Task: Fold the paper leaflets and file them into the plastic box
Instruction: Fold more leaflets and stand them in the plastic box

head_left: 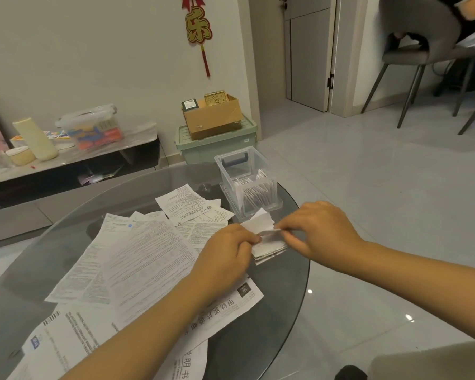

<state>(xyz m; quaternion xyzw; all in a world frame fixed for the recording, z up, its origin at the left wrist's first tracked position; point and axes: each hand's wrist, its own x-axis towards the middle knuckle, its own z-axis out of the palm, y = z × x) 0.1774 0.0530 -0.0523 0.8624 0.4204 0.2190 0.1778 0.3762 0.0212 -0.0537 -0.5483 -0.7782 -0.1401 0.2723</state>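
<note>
A small, much-folded white leaflet (263,237) lies at the right side of the round glass table (280,292). My left hand (225,253) pinches its left edge and my right hand (318,231) pinches its right edge, one flap standing up between them. Just behind it stands the clear plastic box (231,163), with several folded leaflets (254,189) upright in its near end. Several unfolded printed leaflets (137,259) are spread over the table's left and front, partly under my left forearm.
A low dark side table (99,160) with bottles and a clear lidded container (91,127) stands along the wall at left. A cardboard box (211,116) sits on a green bin behind the table. A grey chair (422,53) stands at the far right on the tiled floor.
</note>
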